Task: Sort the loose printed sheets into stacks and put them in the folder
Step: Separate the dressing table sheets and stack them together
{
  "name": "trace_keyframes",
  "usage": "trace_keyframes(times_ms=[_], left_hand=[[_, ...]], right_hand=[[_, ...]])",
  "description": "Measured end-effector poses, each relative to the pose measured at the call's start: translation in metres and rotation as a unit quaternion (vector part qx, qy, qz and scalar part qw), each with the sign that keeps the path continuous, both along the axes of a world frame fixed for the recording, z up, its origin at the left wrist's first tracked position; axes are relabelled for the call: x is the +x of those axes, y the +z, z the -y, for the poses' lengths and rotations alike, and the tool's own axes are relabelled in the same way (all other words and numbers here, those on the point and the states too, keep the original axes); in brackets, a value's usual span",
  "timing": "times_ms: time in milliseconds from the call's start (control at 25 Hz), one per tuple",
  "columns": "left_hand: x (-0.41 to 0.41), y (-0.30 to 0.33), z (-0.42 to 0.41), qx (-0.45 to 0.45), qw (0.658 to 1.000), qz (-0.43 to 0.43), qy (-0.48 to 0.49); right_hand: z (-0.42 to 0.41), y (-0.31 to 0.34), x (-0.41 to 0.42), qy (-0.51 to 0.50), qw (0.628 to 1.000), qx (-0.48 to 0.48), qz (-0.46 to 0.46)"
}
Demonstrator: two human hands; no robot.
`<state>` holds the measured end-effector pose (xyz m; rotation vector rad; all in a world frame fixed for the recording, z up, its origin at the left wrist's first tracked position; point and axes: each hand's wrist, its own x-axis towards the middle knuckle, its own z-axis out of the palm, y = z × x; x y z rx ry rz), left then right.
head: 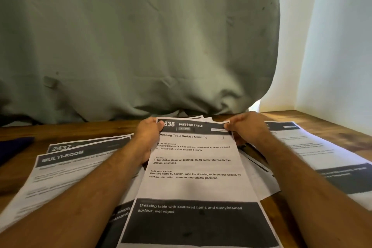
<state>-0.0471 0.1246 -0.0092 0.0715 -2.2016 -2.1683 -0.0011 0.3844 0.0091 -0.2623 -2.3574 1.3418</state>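
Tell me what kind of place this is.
Probably a room at home or a small office, at a desk. A wooden table stands against a grey-green curtain and a white wall, with printed sheets spread over it. Nothing shows more.

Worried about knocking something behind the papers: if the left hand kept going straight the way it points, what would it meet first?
Probably the grey-green curtain hanging behind the table; only bare wood shows ahead of the left hand, though depth is unclear.

sheets (193,167): white, dark-grey bands | curtain (130,46): sage green (plain) | table (322,119): brown wood
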Motion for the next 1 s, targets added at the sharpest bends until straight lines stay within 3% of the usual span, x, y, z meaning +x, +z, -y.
trace_keyframes(times_ms=[160, 240, 400, 560, 720, 880, 1000], left_hand=[[-0.01, -0.015, 0.0, -0.001, 1.0, 0.016, 0.001], [-0.011, -0.017, 0.0, 0.015, 1.0, 0.007, 0.006], [-0.011, -0.017, 0.0, 0.032, 0.999, -0.004, 0.007], [-0.009, -0.017, 0.001, 0.031, 1.0, 0.002, 0.006], [-0.007, -0.018, 0.0, 0.029, 0.999, 0.004, 0.018], [-0.005, -0.017, 0.0, 0.025, 0.999, -0.003, 0.024], [-0.005, -0.017, -0.001, 0.036, 0.999, -0.015, 0.027]], right_hand=[[-0.008, -0.011, -0.01, -0.012, 0.977, 0.214, 0.016], [-0.012, -0.01, -0.007, -0.008, 0.965, 0.26, 0.028], [-0.015, -0.013, -0.002, 0.036, 0.954, 0.287, 0.075], [-0.014, -0.021, -0.004, 0.002, 0.941, 0.336, 0.039], [-0.013, -0.024, -0.006, -0.044, 0.936, 0.343, 0.061], [-0.015, -0.015, -0.001, -0.12, 0.954, 0.275, 0.008], [-0.012, -0.006, 0.006, -0.105, 0.959, 0.247, -0.09]])
